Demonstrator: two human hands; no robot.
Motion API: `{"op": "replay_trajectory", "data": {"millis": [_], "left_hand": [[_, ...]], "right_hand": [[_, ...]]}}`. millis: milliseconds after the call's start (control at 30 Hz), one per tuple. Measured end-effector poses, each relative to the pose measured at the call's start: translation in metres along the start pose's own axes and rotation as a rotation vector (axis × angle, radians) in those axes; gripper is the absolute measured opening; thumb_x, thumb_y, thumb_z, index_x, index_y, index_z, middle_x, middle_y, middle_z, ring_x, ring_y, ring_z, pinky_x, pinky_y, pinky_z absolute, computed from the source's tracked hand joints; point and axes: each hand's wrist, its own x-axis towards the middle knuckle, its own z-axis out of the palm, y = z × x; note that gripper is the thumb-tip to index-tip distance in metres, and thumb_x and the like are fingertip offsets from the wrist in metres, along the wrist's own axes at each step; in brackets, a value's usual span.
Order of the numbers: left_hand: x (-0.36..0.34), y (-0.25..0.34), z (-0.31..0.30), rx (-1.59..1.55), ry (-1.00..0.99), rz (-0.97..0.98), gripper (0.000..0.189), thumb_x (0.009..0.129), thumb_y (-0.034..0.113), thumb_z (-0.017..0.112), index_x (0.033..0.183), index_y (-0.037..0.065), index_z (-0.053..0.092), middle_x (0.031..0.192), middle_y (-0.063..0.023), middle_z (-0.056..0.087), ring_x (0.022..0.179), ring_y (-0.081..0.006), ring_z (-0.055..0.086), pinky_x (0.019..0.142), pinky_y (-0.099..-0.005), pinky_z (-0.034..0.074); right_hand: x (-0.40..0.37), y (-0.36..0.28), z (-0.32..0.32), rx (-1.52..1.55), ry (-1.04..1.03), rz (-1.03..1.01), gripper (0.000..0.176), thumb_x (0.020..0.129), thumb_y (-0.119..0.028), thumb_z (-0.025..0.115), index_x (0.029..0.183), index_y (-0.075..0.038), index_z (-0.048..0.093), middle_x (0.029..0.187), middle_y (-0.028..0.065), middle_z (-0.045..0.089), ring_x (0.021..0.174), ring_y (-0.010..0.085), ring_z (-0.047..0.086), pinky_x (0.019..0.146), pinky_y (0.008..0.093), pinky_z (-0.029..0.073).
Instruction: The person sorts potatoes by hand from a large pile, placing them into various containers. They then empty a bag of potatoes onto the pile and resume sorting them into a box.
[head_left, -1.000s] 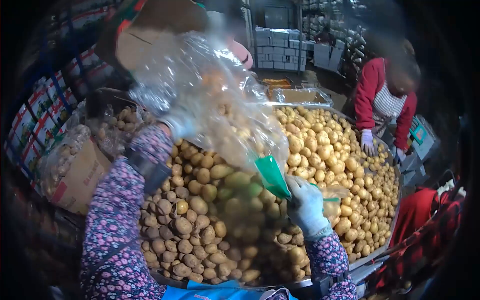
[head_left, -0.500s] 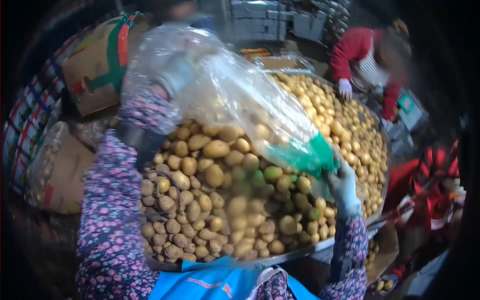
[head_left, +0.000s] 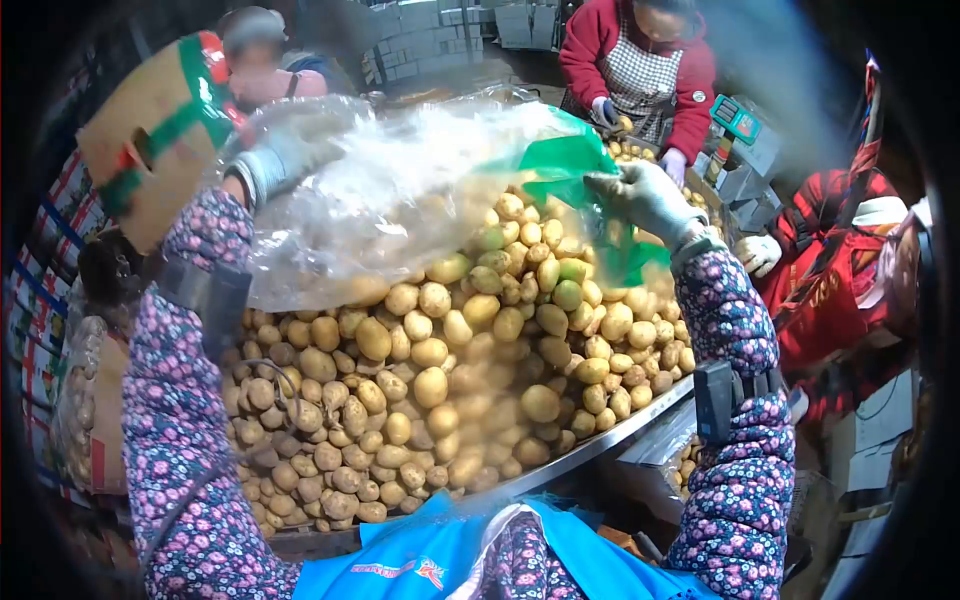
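Note:
A large clear plastic bag (head_left: pixel 400 190) with a green printed end (head_left: pixel 565 160) is stretched between my two gloved hands, above a heap of potatoes (head_left: pixel 430 385). My left hand (head_left: pixel 285 160) holds the bag at its left end; film partly covers the fingers and blurs them. My right hand (head_left: pixel 645 205) is closed on the green end, thumb and fingers pinching the film. Part of the heap is hidden behind the bag. Several potatoes under the green end have a greenish skin.
A metal table rim (head_left: pixel 640 415) borders the heap in front of me. Across it, a person in a red top (head_left: pixel 640 75) handles potatoes. Another person in red (head_left: pixel 840 270) is at right. A cardboard box (head_left: pixel 150 130) with green tape stands at left, near a person in pink (head_left: pixel 270 80).
My right hand has moved up with the green end, and my left hand has shifted left. The bag now spreads wider and more level. The view has turned to the right.

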Motion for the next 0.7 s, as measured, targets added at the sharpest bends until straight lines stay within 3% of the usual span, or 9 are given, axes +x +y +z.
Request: {"op": "replay_trajectory", "data": {"millis": [67, 100, 133, 333, 400, 467, 533, 600, 700], "left_hand": [[-0.010, 0.022, 0.008, -0.128, -0.058, 0.088, 0.041, 0.094, 0.008, 0.063, 0.134, 0.001, 0.057, 0.124, -0.0020, 0.063, 0.107, -0.0102, 0.057, 0.095, -0.0247, 0.047], [-0.014, 0.029, 0.018, -0.133, -0.061, 0.088, 0.041, 0.094, 0.008, 0.063, 0.134, 0.001, 0.057, 0.124, -0.0020, 0.063, 0.107, -0.0102, 0.057, 0.095, -0.0247, 0.047], [-0.015, 0.035, 0.025, -0.232, -0.064, 0.039, 0.042, 0.094, 0.007, 0.062, 0.135, 0.001, 0.056, 0.124, -0.0028, 0.063, 0.108, -0.0107, 0.057, 0.095, -0.0248, 0.046], [0.000, 0.102, 0.080, -0.620, -0.142, -0.016, 0.059, 0.094, 0.013, 0.063, 0.148, 0.005, 0.039, 0.127, -0.0094, 0.060, 0.114, -0.0166, 0.057, 0.098, -0.0258, 0.046], [0.003, 0.133, 0.123, -0.772, -0.093, 0.191, 0.069, 0.089, 0.017, 0.070, 0.149, 0.006, 0.036, 0.127, -0.0116, 0.059, 0.102, -0.0153, 0.061, 0.086, -0.0232, 0.050], [0.008, 0.172, 0.138, -0.385, 0.056, 0.552, 0.069, 0.084, 0.019, 0.076, 0.143, 0.005, 0.044, 0.119, -0.0101, 0.064, 0.092, -0.0127, 0.063, 0.079, -0.0227, 0.051], [0.006, 0.179, 0.116, -0.358, -0.110, 0.281, 0.066, 0.083, 0.019, 0.078, 0.140, 0.004, 0.049, 0.116, -0.0088, 0.065, 0.093, -0.0126, 0.063, 0.081, -0.0236, 0.051], [0.010, 0.160, 0.104, -0.455, -0.225, -0.111, 0.047, 0.086, 0.016, 0.074, 0.128, 0.004, 0.060, 0.105, -0.0046, 0.069, 0.100, -0.0120, 0.063, 0.087, -0.0254, 0.050], [-0.025, 0.132, 0.064, -0.894, -0.194, 0.251, 0.037, 0.090, 0.006, 0.066, 0.127, 0.004, 0.061, 0.108, -0.0049, 0.069, 0.097, -0.0105, 0.062, 0.081, -0.0261, 0.051]], "right_hand": [[-0.004, 0.010, 0.018, 0.802, 0.063, -0.101, 0.033, 0.094, -0.036, 0.063, 0.099, -0.006, 0.075, 0.077, 0.0074, 0.071, 0.072, 0.0160, 0.067, 0.069, 0.0305, 0.051], [0.006, 0.024, 0.024, 0.682, -0.017, -0.107, 0.031, 0.094, -0.031, 0.064, 0.101, -0.003, 0.074, 0.076, 0.0057, 0.070, 0.069, 0.0129, 0.065, 0.065, 0.0287, 0.049], [0.020, 0.035, 0.030, 0.145, -0.012, 0.003, 0.038, 0.093, -0.037, 0.066, 0.093, 0.000, 0.073, 0.072, 0.0028, 0.067, 0.063, 0.0107, 0.059, 0.059, 0.0287, 0.046], [-0.019, -0.022, 0.027, 0.671, -0.012, -0.101, 0.036, 0.100, -0.039, 0.057, 0.088, -0.007, 0.069, 0.072, -0.0063, 0.058, 0.063, 0.0046, 0.050, 0.054, 0.0235, 0.040], [-0.027, -0.043, 0.021, 0.804, -0.086, -0.135, 0.038, 0.098, -0.041, 0.061, 0.096, -0.004, 0.069, 0.075, -0.0018, 0.062, 0.062, 0.0070, 0.051, 0.055, 0.0262, 0.041], [-0.023, -0.053, 0.027, 0.977, -0.167, -0.242, 0.034, 0.100, -0.034, 0.057, 0.098, -0.002, 0.068, 0.081, 0.0024, 0.066, 0.070, 0.0112, 0.060, 0.064, 0.0263, 0.048], [-0.024, -0.057, 0.013, 0.569, -0.019, -0.562, 0.031, 0.099, -0.029, 0.059, 0.103, 0.000, 0.068, 0.090, 0.0047, 0.068, 0.075, 0.0126, 0.062, 0.067, 0.0272, 0.050], [-0.042, -0.048, 0.004, 0.852, -0.060, -0.288, 0.042, 0.092, -0.021, 0.068, 0.128, -0.001, 0.060, 0.109, 0.0062, 0.067, 0.095, 0.0141, 0.064, 0.082, 0.0281, 0.052], [-0.054, -0.039, 0.023, 1.161, 0.181, -0.530, 0.074, 0.083, -0.023, 0.078, 0.144, -0.001, 0.043, 0.135, 0.0120, 0.056, 0.123, 0.0214, 0.053, 0.104, 0.0336, 0.044]]}}
